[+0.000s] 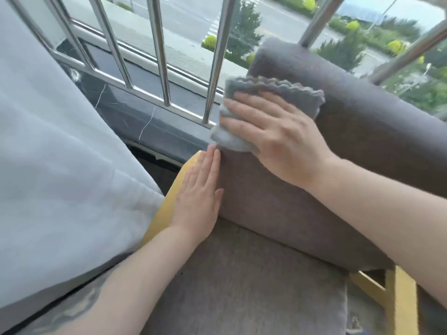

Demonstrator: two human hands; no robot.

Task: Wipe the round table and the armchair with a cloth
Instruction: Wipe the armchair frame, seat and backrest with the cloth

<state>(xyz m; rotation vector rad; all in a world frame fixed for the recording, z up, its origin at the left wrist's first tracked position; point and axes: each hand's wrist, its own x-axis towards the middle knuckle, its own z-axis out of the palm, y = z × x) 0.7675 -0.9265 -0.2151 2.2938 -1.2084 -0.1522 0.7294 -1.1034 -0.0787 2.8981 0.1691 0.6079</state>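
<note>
our left hand lies flat, fingers straight, bracing the armchair backrest's edge, while our right hand presses the soft, light cloth there with spread fingers; likely best worked under a flat palm.

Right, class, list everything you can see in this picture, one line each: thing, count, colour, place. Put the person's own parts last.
armchair: one, brown-grey fabric on a yellow frame, centre and right, its backrest towards the window.
cloth: one, grey with a scalloped edge, on the left end of the backrest, under the right hand.
curtain: one, white and sheer, left side.
railing: one, with several silver metal bars, across the top in front of the window.
window sill: one, dark marbled stone, below the railing.
bushes: several, green, outside beside a road.
left hand: one, flat against the backrest's left edge, fingers straight.
right hand: one, pressing the cloth onto the backrest.
</note>
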